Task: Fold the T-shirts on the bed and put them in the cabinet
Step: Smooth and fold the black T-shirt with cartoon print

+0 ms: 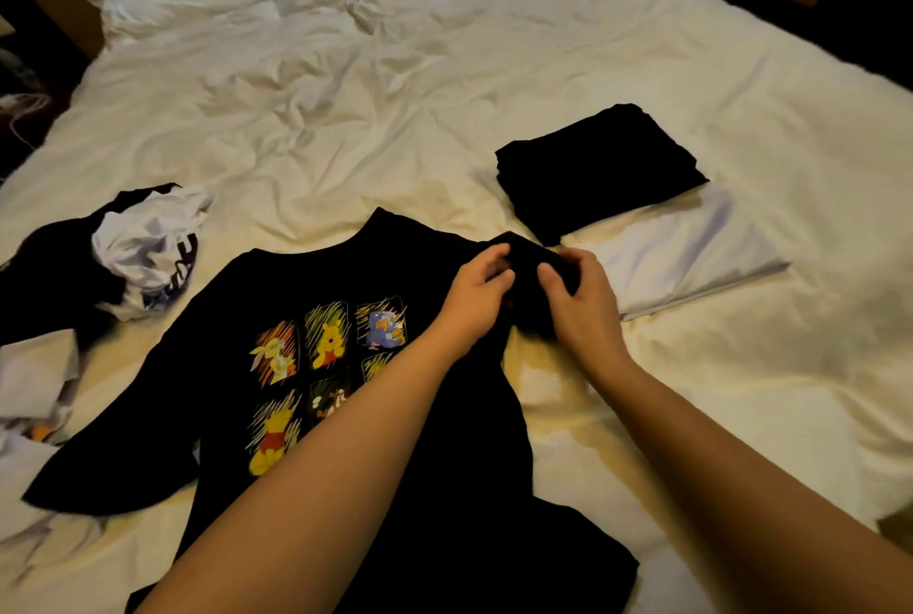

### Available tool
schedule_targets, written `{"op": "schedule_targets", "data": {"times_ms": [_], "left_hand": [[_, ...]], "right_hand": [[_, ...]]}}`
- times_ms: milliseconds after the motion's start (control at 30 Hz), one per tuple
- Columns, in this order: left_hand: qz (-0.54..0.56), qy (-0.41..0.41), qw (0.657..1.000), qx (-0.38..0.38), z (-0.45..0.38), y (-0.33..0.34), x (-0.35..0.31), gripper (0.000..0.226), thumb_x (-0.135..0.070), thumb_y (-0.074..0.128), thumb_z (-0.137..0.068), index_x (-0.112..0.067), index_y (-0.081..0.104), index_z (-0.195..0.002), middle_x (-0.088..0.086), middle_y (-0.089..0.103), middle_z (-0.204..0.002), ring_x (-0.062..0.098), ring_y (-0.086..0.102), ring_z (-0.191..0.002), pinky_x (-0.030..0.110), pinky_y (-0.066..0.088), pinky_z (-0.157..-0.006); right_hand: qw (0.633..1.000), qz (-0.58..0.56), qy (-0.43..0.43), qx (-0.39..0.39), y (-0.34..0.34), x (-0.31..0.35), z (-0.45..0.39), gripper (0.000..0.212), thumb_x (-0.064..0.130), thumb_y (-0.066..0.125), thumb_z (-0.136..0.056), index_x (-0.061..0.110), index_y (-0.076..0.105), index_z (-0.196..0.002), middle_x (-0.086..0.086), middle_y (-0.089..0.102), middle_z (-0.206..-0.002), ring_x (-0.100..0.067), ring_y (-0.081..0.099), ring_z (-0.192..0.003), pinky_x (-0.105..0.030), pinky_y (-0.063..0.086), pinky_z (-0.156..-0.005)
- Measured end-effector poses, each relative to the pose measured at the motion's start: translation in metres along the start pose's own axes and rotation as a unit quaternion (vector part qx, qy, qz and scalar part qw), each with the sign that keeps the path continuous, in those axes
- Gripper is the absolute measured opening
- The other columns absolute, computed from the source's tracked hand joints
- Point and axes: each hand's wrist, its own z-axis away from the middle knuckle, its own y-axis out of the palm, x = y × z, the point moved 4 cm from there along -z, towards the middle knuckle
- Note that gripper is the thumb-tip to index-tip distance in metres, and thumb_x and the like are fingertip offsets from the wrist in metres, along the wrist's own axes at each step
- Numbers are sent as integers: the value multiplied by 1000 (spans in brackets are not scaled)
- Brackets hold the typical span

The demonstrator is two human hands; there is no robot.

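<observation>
From the head camera I see my left hand [477, 290] and right hand [578, 297] both pinching the bunched sleeve of the black cartoon-print cotton T-shirt [276, 317], spread flat at the near edge of the white rumpled bed [395, 94].

No word reads whole: left of the black T-shirt [316, 416], the crumpled white T-shirt [148, 247] bears large dark letters, 1 perhaps an "E", while the black one's cartoon panels hold illegible scrawl.
</observation>
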Motion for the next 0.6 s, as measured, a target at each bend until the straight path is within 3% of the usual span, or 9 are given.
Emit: {"op": "schedule_targets", "data": {"times_ms": [67, 200, 267, 333, 400, 433, 500, 600], "left_hand": [[36, -5, 999, 18, -6, 5, -7, 44, 4, 43, -101, -9, 48, -143, 8, 61, -117, 13, 61, -94, 22, 51, -73], [80, -21, 994, 72, -21, 13, -17, 47, 2, 41, -101, -18, 52, -142, 17, 63, -121, 23, 61, -104, 28, 51, -87], [156, -66, 982, 86, -25, 20, -23, 47, 0, 42, -101, -19, 48, -145, 16, 63, -111, 26, 61, -97, 32, 52, -81], [247, -99, 958, 107, -27, 26, -32, 46, 0, 41, -101, -13, 44, -146, 14, 63, -109, 24, 65, -90, 33, 57, -79], [284, -97, 944, 135, -30, 31, -40, 44, 1, 40, -102, -7, 46, -144, 17, 60, -122, 25, 67, -98, 34, 58, -86], [286, -91, 943, 143, -32, 33, -43, 42, 2, 39, -102, -6, 47, -143, 19, 58, -129, 27, 66, -104, 35, 58, -90], [250, -81, 955, 142, -36, 37, -44, 43, 7, 38, -100, -5, 50, -140, 20, 54, -136, 28, 65, -110, 34, 58, -91], [73, -29, 990, 121, -39, 42, -42, 44, 12, 48, -96, -6, 53, -136, 15, 61, -132, 25, 65, -111, 27, 58, -86]], "right_hand": [[996, 69, -58, 1, -1, -3, 9, 48, 44, 61, -93, 13, 56, -131, -5, 52, -136, -21, 42, -131, -29, 33, -108], [980, 167, -99, 48, 4, -12, 18, 87, 70, 57, -73, 15, 49, -140, -6, 39, -152, -23, 27, -145, -38, 27, -118], [976, 180, -103, 58, 3, -16, 15, 74, 59, 64, -74, 18, 50, -135, -4, 50, -141, -23, 41, -136, -37, 40, -109], [987, 133, -90, 15, -6, -15, 14, 39, 34, 65, -87, 17, 57, -122, -1, 63, -116, -19, 58, -110, -34, 50, -84], [995, 68, -57, -36, -16, -13, 14, 17, 25, 54, -98, 16, 63, -110, 2, 68, -96, -17, 63, -89, -34, 50, -71], [997, 31, -33, -56, -21, -11, 14, 18, 26, 50, -101, 16, 64, -106, 3, 68, -90, -16, 63, -83, -34, 50, -69], [995, -49, 16, -86, -27, -10, 11, 22, 27, 46, -103, 15, 64, -100, 4, 67, -86, -12, 62, -79, -35, 50, -69], [980, -139, 68, -122, -34, -11, 4, 22, 24, 45, -103, 13, 63, -96, 1, 66, -88, -14, 60, -80, -35, 49, -71]]}}
